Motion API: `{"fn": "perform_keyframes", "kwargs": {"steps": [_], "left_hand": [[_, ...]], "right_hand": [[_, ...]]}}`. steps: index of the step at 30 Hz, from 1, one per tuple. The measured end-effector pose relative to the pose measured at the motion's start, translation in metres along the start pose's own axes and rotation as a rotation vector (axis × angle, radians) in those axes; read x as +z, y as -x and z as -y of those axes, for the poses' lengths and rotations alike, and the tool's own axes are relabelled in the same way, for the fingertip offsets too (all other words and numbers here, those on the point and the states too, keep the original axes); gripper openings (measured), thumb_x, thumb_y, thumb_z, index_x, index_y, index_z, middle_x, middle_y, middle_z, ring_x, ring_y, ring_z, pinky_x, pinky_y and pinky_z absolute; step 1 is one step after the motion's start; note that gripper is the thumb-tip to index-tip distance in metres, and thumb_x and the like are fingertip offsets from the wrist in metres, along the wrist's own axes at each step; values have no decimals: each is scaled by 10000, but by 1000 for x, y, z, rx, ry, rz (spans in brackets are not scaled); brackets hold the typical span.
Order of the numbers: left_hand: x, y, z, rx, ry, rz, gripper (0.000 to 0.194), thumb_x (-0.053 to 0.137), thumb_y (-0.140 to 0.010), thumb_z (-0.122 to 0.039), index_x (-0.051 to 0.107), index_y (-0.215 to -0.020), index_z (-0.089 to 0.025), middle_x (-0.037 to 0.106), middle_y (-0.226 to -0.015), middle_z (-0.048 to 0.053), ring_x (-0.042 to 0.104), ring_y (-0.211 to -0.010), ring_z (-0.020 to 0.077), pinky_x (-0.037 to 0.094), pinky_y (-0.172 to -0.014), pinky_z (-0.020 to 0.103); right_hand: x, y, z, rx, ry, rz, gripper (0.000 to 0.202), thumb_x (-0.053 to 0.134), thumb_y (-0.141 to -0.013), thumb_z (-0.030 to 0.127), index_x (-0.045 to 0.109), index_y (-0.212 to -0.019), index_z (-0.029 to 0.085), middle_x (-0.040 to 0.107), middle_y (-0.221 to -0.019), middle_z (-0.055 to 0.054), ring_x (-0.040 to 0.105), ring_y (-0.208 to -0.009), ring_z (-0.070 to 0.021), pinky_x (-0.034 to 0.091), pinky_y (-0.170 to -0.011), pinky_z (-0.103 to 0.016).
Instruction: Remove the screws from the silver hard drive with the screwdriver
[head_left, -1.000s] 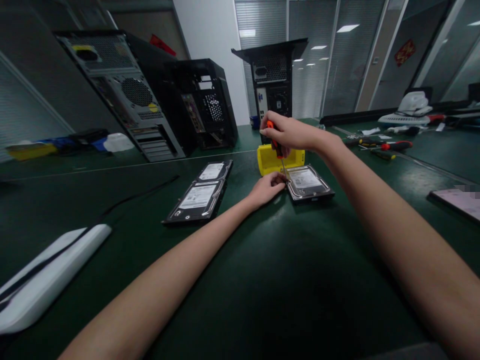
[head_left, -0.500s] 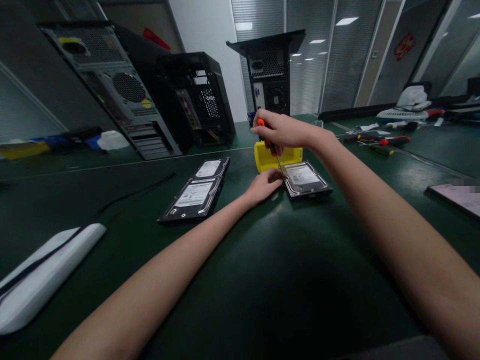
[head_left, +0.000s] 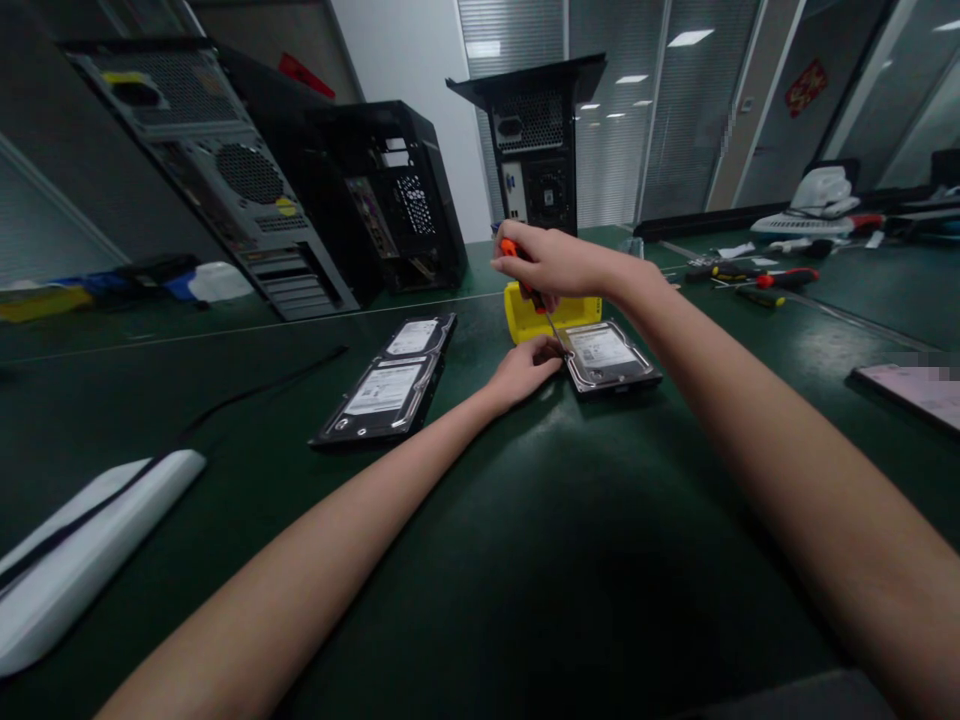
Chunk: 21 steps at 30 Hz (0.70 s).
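My right hand grips the orange and black handle of a screwdriver from above. The screwdriver is tilted, its thin shaft pointing down to the left edge of a hard drive. This drive lies flat on the green table, white label up. At the same edge, close to the tip, rest the closed fingers of my left hand, which hold the drive's side; the fingertips are partly hidden. Right behind the drive stands a yellow tray-like case. Two more hard drives lie end to end to the left.
Computer cases stand at the back left, another black tower behind my hands. Hand tools are scattered at the right, with a pinkish flat object nearer. A white padded object with a black strap lies front left.
The whole view has shifted slightly. My right hand still grips the screwdriver at the drive's left edge, its handle tilted slightly more to the left. My left hand stays at the drive.
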<state>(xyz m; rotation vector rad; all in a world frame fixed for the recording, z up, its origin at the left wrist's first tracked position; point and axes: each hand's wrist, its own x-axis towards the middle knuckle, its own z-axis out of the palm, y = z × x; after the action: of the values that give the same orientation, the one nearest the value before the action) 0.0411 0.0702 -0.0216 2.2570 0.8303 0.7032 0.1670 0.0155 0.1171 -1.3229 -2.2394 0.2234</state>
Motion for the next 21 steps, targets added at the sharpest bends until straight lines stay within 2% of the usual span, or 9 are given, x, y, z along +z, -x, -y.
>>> {"fn": "perform_keyframes", "kwargs": {"steps": [9,21], "left_hand": [[0,0,-2,8,3,2,234,523,-813,-238,613,-1006,-142,662,-985,63,611,-911,193,471,-880,356],[0,0,1,13,-16,6,239,527,-809,-245,616,-1007,-146,664,-976,61,612,-887,184,477,-863,341]], "right_hand": [[1,-2,0,-13,15,21,206,393,-922,312,428,-1034,142,595,-736,-42,543,-511,-94,457,-488,-231],[-3,0,-1,19,-4,38,240,377,-930,316,413,-1078,131,601,-797,-63,542,-518,-96,466,-498,-237]]}}
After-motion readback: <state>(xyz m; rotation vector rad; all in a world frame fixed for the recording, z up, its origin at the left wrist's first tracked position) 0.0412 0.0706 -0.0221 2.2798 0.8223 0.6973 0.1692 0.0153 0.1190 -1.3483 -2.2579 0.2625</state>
